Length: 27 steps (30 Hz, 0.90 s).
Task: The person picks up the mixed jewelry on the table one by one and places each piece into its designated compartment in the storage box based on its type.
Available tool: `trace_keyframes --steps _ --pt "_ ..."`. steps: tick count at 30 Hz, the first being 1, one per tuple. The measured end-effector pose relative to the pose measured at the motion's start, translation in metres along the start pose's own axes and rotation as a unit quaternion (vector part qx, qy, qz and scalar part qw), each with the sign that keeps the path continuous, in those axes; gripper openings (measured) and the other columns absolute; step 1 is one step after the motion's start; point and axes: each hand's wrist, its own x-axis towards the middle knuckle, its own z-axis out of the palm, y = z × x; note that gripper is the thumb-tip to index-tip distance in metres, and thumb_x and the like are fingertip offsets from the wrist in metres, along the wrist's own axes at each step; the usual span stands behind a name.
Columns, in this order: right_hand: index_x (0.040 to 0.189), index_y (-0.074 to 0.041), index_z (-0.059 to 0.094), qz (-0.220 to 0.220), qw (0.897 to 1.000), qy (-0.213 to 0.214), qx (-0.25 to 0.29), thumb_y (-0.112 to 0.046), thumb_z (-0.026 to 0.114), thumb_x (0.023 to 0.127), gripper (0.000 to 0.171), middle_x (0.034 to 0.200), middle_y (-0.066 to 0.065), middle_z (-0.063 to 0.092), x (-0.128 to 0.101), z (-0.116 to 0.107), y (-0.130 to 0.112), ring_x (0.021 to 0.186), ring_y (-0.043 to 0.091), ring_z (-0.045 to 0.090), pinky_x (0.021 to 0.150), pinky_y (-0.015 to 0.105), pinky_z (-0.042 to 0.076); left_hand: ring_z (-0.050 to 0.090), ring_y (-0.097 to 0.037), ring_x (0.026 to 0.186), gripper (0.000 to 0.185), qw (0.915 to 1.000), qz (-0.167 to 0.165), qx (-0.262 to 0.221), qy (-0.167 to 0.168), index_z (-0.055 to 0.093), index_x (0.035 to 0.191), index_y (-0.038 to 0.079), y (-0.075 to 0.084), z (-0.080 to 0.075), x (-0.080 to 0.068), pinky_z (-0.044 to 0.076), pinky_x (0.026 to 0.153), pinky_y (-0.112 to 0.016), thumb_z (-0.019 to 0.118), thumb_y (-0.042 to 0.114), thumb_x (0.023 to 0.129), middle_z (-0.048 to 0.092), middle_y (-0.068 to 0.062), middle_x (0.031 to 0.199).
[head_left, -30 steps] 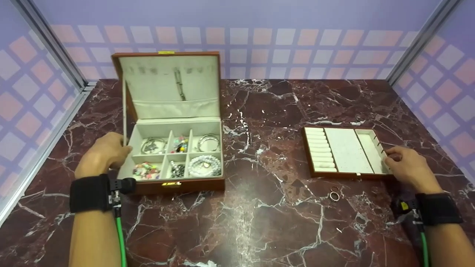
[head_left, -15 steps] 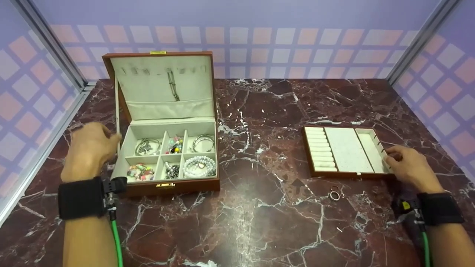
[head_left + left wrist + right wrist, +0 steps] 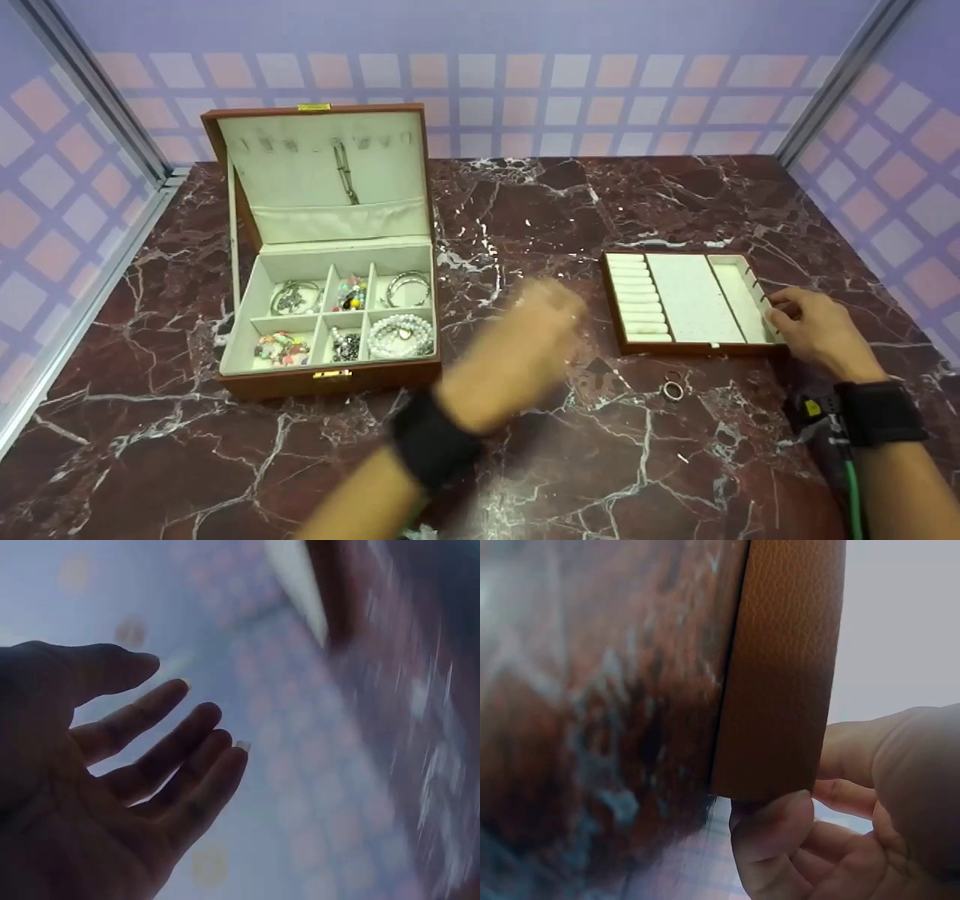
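**Left hand off the jewellery box, crossing mid-table; right hand on the tray insert**

Surface: dark red marble table with white veining, seen from the head camera. Walls on three sides are lilac with pink and white squares; metal frame posts stand at 10 and 2 o'clock.

Nearest, just below centre: left hand, blurred, in the air between box and tray. The left wrist view shows its fingers spread, relaxed, holding nothing. At 4 o'clock a small ring lies on the marble just in front of the tray. At 3 o'clock the right hand grips the right edge of the tray insert; the right wrist view shows the thumb curled under its brown leather side. At 9 o'clock the jewellery box stands open, lid upright, compartments filled with bracelets and beads.

Change: a second ago the left hand rested against the box's left wall; it has since let go and swung right. The box sits a little further left. Right hand and tray essentially unchanged.

Unclear: motion blur hides the left hand's outline in the head view; the pieces in the box are too small to identify individually.
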Motion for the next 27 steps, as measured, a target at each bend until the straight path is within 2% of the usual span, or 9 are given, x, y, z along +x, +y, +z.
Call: trace_keyframes --steps 1,2,4,6,9,12,15,19,27 --pt "0.131 0.008 0.046 -0.002 1.0 0.005 0.0 -0.028 0.041 0.101 0.046 0.116 0.036 0.057 0.0 0.001 0.0 0.098 0.049 0.059 0.081 0.061 0.048 0.055 -0.015 0.115 0.034 0.9998 0.01 0.015 -0.003 0.055 0.127 0.014 0.004 0.007 0.004 0.049 0.101 -0.024 0.055 0.024 0.095 0.055 -0.004 0.129" --pt "0.131 0.007 0.046 -0.001 1.0 0.01 0.001 -0.027 0.041 0.101 0.046 0.116 0.036 0.058 -0.001 0.002 0.0 0.098 0.048 0.059 0.082 0.061 0.048 0.056 -0.016 0.112 0.033 0.9984 0.036 0.043 -0.009 0.056 0.126 0.013 0.009 0.022 0.01 0.05 0.098 -0.023 0.055 0.023 0.095 0.056 -0.005 0.127" --pt "0.131 0.008 0.047 -0.004 1.0 0.014 0.004 -0.026 0.042 0.101 0.045 0.115 0.035 0.058 -0.001 0.004 -0.001 0.097 0.047 0.059 0.081 0.06 0.049 0.056 -0.017 0.109 0.032 0.9939 0.057 0.093 -0.013 0.058 0.123 0.013 0.019 0.046 0.021 0.053 0.093 -0.024 0.06 0.017 0.092 0.058 -0.005 0.122" --pt "0.13 0.008 0.047 -0.006 1.0 0.015 0.005 -0.025 0.042 0.101 0.044 0.114 0.035 0.059 0.0 0.006 -0.002 0.097 0.046 0.06 0.081 0.059 0.049 0.057 -0.018 0.105 0.036 0.9901 0.055 0.129 -0.012 0.058 0.123 0.014 0.029 0.063 0.028 0.057 0.084 -0.025 0.064 0.011 0.087 0.057 -0.006 0.121" --pt "0.13 0.007 0.048 -0.003 1.0 0.014 0.006 -0.025 0.043 0.101 0.043 0.114 0.033 0.06 0.0 0.005 -0.003 0.098 0.046 0.06 0.084 0.059 0.048 0.059 -0.019 0.1 0.042 0.9901 0.037 0.136 -0.003 0.061 0.119 0.013 0.041 0.078 0.036 0.059 0.072 -0.024 0.066 -0.002 0.08 0.056 -0.009 0.12" --pt "0.128 0.005 0.05 0.001 1.0 0.017 0.005 -0.025 0.044 0.1 0.041 0.115 0.032 0.061 -0.001 0.001 -0.002 0.101 0.045 0.059 0.087 0.06 0.047 0.061 -0.018 0.095 0.041 0.9921 0.015 0.124 0.006 0.063 0.114 0.012 0.052 0.082 0.042 0.059 0.066 -0.022 0.068 -0.005 0.077 0.056 -0.007 0.117" --pt "0.126 0.005 0.051 -0.002 1.0 0.02 0.009 -0.025 0.045 0.1 0.04 0.115 0.031 0.061 0.0 0.0 -0.004 0.102 0.045 0.059 0.088 0.06 0.047 0.062 -0.018 0.094 0.042 0.9929 -0.002 0.118 0.011 0.06 0.114 0.009 0.055 0.082 0.046 0.059 0.068 -0.022 0.067 -0.007 0.076 0.056 -0.005 0.114" --pt "0.125 0.005 0.052 -0.007 1.0 0.023 0.011 -0.024 0.045 0.1 0.039 0.113 0.031 0.062 0.0 -0.001 -0.005 0.1 0.044 0.06 0.087 0.058 0.048 0.063 -0.018 0.091 0.046 0.9932 -0.004 0.115 0.02 0.055 0.116 0.007 0.054 0.081 0.05 0.059 0.071 -0.021 0.066 -0.009 0.075 0.058 -0.004 0.11" --pt "0.121 0.005 0.055 -0.033 0.999 0.03 0.014 -0.02 0.05 0.098 0.034 0.106 0.026 0.066 -0.001 0.004 -0.008 0.09 0.036 0.064 0.079 0.051 0.052 0.066 -0.02 0.086 0.035 0.9944 -0.007 0.092 0.051 0.063 0.109 0.006 0.047 0.081 0.048 0.06 0.066 -0.023 0.065 -0.01 0.078 0.062 -0.006 0.103"
